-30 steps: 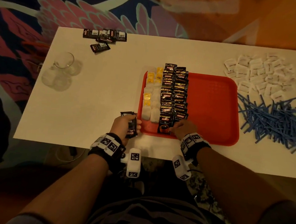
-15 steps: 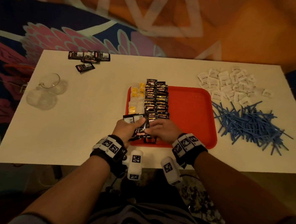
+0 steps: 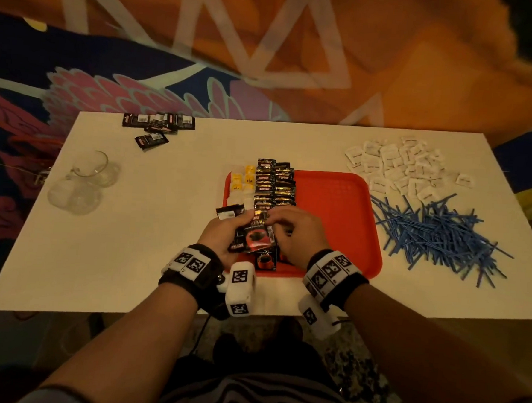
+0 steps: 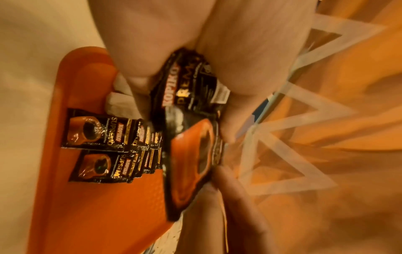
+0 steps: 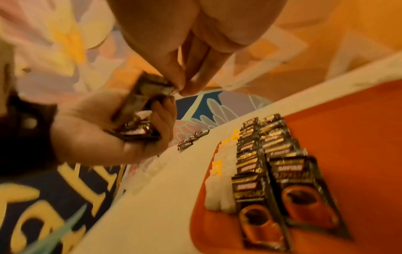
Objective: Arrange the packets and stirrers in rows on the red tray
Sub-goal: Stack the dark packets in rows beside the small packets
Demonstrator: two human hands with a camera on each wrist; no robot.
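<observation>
Left grip: the left hand point(image 3: 222, 234) is clenched round a small stack of coffee packets point(image 3: 254, 236), held just above the near left corner of the red tray point(image 3: 335, 212).
Right grip: the right hand point(image 3: 294, 234) pinches the top packet of that stack at its far edge with thumb and fingertips point(image 5: 180, 80), apparently peeling it off.
Hand pose: both hands meet over the tray's near edge, backs up, wrists side by side, forearms reaching in from the near side of the worktop point(image 3: 151, 225).
Done: on the left part of the tray lie two overlapping rows of coffee packets point(image 3: 275, 186) and, left of them, rows of tea bags point(image 3: 242, 181) running to the far rim.
Left to do: the right part of the tray is bare. A heap of white sachets point(image 3: 394, 168) and a pile of blue stirrers point(image 3: 437, 236) lie on the worktop right of the tray; a few loose dark packets point(image 3: 159, 123) lie well to its far left.
Progress: by my judgement, less than half.
Other: glass cups point(image 3: 85, 181) stand well left of the tray.
</observation>
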